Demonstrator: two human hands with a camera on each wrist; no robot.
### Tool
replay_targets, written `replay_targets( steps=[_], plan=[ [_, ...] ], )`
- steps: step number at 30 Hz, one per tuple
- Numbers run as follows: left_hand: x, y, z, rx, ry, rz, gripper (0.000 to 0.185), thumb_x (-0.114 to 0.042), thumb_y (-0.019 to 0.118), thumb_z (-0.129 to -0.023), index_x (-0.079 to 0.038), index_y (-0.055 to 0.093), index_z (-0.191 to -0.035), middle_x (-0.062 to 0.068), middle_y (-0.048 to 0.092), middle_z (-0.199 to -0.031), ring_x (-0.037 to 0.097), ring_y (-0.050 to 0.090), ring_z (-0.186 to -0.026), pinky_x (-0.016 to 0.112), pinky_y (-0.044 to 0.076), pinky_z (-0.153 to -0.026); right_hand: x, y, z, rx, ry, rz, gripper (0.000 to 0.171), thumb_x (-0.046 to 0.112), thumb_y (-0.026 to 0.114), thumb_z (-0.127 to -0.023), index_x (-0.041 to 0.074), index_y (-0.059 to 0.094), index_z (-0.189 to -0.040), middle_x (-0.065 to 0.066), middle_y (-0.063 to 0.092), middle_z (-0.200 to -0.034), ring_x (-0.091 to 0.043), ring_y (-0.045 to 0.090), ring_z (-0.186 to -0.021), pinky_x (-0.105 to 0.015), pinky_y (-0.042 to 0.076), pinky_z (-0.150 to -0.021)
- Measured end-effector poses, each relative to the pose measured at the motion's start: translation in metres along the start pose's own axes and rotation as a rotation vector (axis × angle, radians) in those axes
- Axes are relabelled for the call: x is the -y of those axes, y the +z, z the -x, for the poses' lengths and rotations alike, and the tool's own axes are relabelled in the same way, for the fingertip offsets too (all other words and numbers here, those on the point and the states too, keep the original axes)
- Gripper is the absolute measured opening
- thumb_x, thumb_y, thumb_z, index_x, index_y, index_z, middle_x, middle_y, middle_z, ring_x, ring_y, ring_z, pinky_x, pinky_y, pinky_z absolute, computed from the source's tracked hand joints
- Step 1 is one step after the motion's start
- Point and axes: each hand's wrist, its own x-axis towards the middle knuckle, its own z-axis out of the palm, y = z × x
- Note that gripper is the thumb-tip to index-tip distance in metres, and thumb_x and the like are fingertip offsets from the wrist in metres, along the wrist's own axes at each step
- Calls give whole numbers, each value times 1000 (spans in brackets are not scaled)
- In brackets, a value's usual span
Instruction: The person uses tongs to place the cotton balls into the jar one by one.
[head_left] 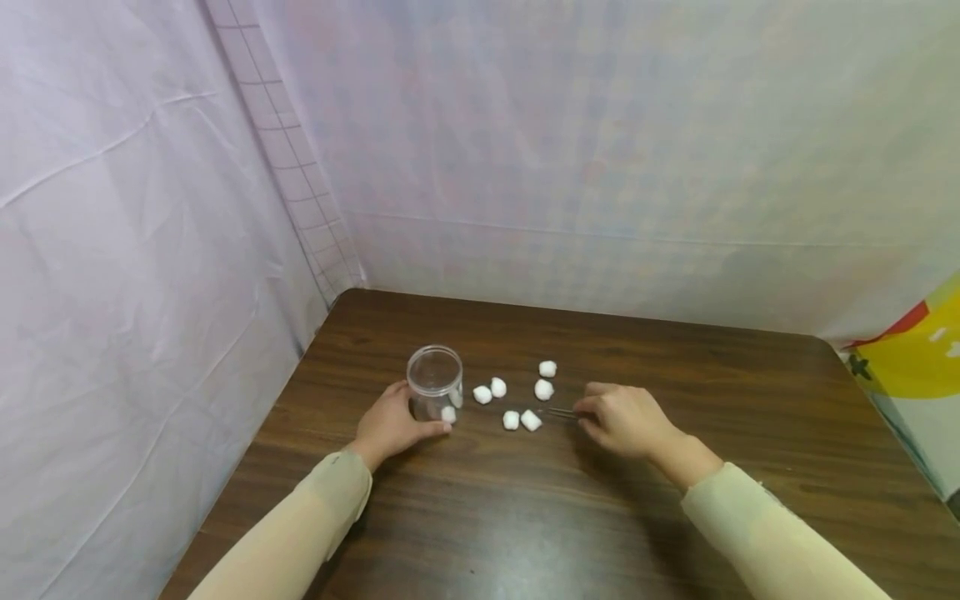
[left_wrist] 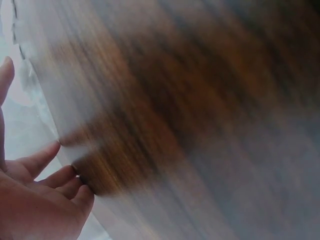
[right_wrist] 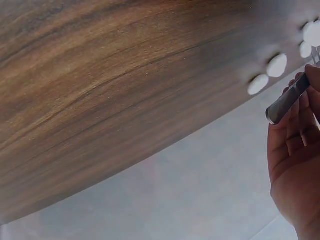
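A clear, lidless jar (head_left: 435, 371) stands upright on the table, and my left hand (head_left: 392, 427) holds it low down, thumb in front and fingers round the far side. Through its wall shows a white cotton ball (head_left: 448, 414). My right hand (head_left: 626, 421) pinches metal tweezers (head_left: 558, 412), whose tips point left at a cotton ball (head_left: 531, 420); whether they touch it I cannot tell. In the right wrist view the tweezers' rounded back end (right_wrist: 280, 107) sticks out of the fingers. The left wrist view catches the left hand (left_wrist: 45, 200) at its edge, the jar hardly discernible.
Another cotton ball (head_left: 511, 420) lies beside the one at the tweezers. A pair (head_left: 491, 391) sits just right of the jar, and two more (head_left: 545, 381) are farther back. All are on the brown wooden table (head_left: 525, 492). White cloth (head_left: 562, 167) hangs behind it.
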Motion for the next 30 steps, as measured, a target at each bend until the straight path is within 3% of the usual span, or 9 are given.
replay_targets(
  steps=[14,30],
  plan=[
    [1,0,0,-9,8,2,91,-60,83,-70,-11,56,-141,18,46,-148,37,46,-133,59,40,-103,5,3,-4,63,10,-21,12,17,79,-79,15,77,-91,10,50,-78,-4,44,-56,-27,43,-45],
    [0,1,1,-4,8,6,90,-58,84,-71,-10,55,-141,19,46,-147,38,45,-133,58,39,-104,9,10,-3,75,-5,-7,12,20,78,-79,17,77,-90,11,49,-77,-8,49,-57,-34,48,-47]
  ],
)
